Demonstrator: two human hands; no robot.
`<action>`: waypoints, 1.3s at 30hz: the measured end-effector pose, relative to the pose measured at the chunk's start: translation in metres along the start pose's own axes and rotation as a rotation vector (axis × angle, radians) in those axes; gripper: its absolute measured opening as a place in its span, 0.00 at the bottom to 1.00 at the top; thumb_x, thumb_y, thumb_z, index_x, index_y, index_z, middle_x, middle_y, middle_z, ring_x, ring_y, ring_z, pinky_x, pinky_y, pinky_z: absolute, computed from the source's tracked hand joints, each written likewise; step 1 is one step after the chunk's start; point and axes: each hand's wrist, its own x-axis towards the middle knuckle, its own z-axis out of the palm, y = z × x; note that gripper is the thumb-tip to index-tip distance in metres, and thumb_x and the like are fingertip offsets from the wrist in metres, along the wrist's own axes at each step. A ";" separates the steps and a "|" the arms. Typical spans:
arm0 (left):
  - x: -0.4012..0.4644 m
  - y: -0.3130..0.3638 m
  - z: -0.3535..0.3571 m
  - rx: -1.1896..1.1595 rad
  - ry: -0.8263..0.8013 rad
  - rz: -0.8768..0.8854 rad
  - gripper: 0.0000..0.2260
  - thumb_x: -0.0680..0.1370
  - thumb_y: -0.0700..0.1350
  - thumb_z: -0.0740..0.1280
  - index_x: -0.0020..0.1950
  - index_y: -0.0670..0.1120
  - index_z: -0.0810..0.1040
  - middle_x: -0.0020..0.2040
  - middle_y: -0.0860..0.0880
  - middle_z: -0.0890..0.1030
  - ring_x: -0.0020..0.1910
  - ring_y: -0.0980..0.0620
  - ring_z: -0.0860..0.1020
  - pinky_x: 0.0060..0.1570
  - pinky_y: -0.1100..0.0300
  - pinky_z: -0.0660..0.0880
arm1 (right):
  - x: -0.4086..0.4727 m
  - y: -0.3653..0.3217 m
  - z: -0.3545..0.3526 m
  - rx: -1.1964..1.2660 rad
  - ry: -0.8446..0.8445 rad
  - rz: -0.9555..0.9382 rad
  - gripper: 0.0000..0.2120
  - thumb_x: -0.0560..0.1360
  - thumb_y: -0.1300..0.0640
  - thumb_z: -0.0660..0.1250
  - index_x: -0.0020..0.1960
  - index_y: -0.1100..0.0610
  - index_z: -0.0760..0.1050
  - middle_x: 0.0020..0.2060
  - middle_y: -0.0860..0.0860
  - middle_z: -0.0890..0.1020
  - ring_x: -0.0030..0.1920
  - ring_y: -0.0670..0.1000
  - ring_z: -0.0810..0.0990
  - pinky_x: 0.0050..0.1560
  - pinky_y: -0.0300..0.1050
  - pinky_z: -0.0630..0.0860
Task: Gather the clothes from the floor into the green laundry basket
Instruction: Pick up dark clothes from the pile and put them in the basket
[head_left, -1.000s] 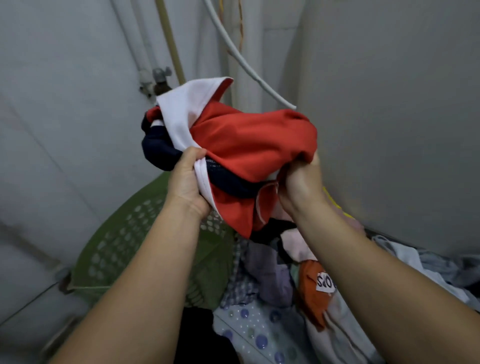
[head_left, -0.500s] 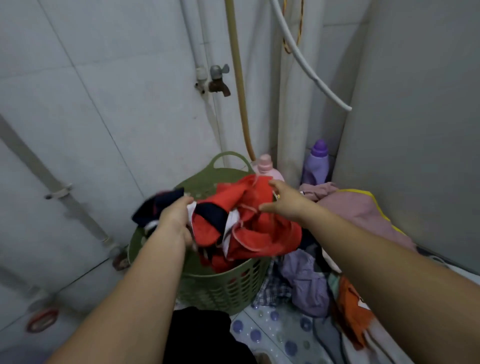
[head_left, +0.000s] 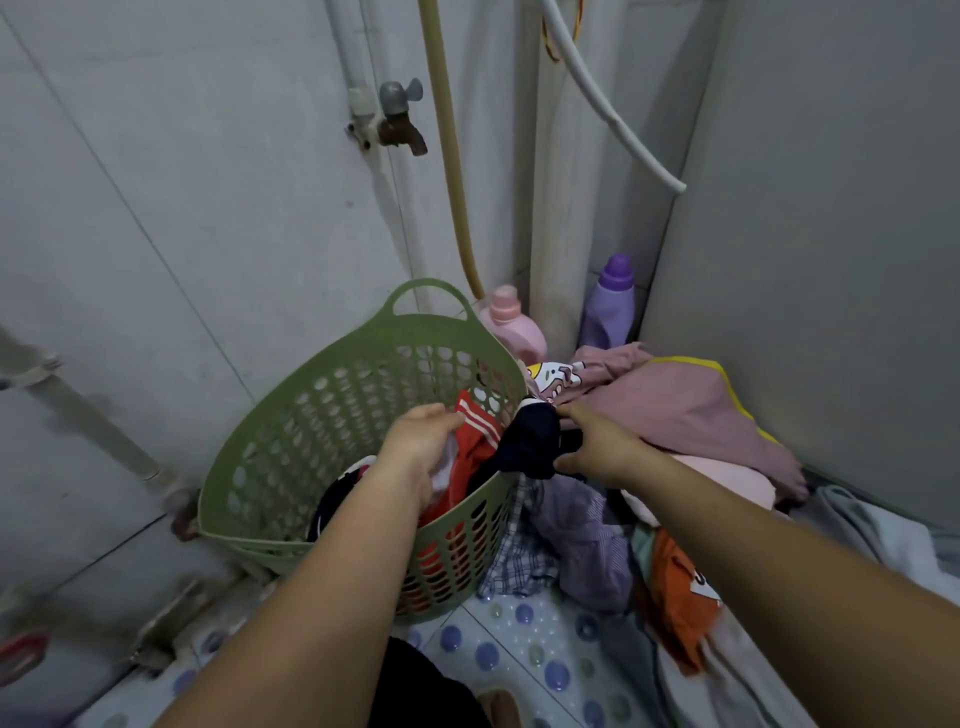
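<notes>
My left hand (head_left: 423, 441) is down inside the mouth of the green laundry basket (head_left: 332, 415), fingers curled into the red garment with white stripes (head_left: 475, 441) and pressing it in. My right hand (head_left: 597, 449), at about three o'clock from the left, pinches a dark navy piece (head_left: 532, 441) that is draped over the basket's rim, half in and half out.

From the basket, the rest of the clothes lie on the floor between two and five o'clock: a pink garment with yellow trim (head_left: 691, 405) against the wall, a pale purple striped piece (head_left: 587, 525) touching the basket's side, a checked cloth (head_left: 514, 561) under it, and an orange item (head_left: 675, 587) nearer me.

All of this looks soft, light and floppy to me; nothing will hold its shape, and loose ends will trail and catch on the rim. I would bunch each piece at its middle, not take an edge, and lift it well clear before dropping it in. The navy piece needs tipping inward first.

Behind the basket, at twelve o'clock, stand a pink bottle (head_left: 511, 325) and a purple bottle (head_left: 610, 301).
</notes>
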 end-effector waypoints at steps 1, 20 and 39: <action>0.000 -0.004 0.007 0.060 -0.030 0.038 0.16 0.80 0.35 0.62 0.67 0.38 0.71 0.48 0.44 0.84 0.37 0.54 0.79 0.29 0.70 0.72 | -0.002 0.005 0.000 -0.046 0.011 -0.006 0.35 0.69 0.63 0.72 0.73 0.57 0.62 0.68 0.54 0.72 0.64 0.55 0.74 0.64 0.45 0.72; 0.067 -0.024 0.040 0.261 0.145 0.226 0.15 0.73 0.35 0.64 0.60 0.44 0.76 0.55 0.41 0.81 0.53 0.42 0.79 0.55 0.52 0.75 | 0.001 -0.051 0.020 0.987 0.118 -0.088 0.10 0.81 0.59 0.55 0.54 0.52 0.74 0.54 0.52 0.78 0.55 0.50 0.77 0.56 0.45 0.73; 0.018 -0.028 0.109 0.416 -0.015 0.491 0.28 0.65 0.47 0.69 0.67 0.53 0.75 0.69 0.42 0.70 0.62 0.43 0.76 0.64 0.49 0.73 | -0.063 0.104 -0.013 0.482 0.392 0.169 0.10 0.77 0.64 0.63 0.57 0.62 0.78 0.41 0.48 0.78 0.38 0.43 0.73 0.37 0.30 0.70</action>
